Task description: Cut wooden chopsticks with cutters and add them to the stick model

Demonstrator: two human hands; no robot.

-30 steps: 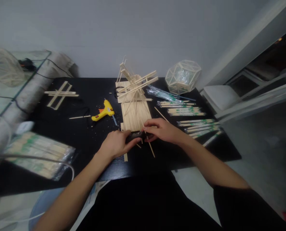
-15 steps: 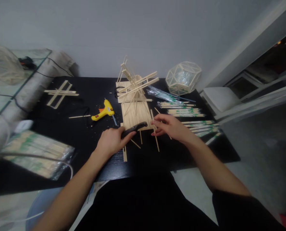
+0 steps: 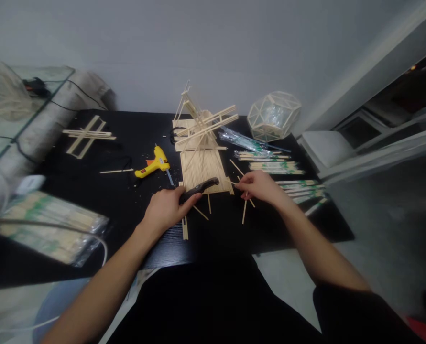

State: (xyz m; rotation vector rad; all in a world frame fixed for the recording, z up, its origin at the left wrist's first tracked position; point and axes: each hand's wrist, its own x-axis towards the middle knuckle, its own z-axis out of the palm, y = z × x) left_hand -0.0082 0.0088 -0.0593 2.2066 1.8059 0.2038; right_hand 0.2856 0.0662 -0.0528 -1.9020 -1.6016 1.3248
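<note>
My left hand (image 3: 163, 209) is closed around a dark, slightly curved handle that looks like a knife (image 3: 202, 187); its blade cannot be made out. The knife lies over the near edge of a panel of thin wooden sticks (image 3: 202, 165). Right of that panel, my right hand (image 3: 257, 186) pinches a wooden stick (image 3: 245, 212) that points down toward me. A short stick end also juts left from the fingertips; whether it is a separate piece is unclear. Behind the panel rises a windmill-like stick model (image 3: 207, 126) with crossed blades.
A yellow glue gun (image 3: 153, 163) rests left of the panel, with a crossed stick frame (image 3: 89, 136) farther left. Packed sticks (image 3: 51, 227) lie front left. Bundled sticks (image 3: 277, 167) lie right, below a faceted stick lantern (image 3: 274, 116). Loose sticks lie near both hands.
My right hand has shifted slightly right, away from the panel. The long upright stick in it now appears as shorter ends pointing left and down. My left hand keeps its hold on the knife.
</note>
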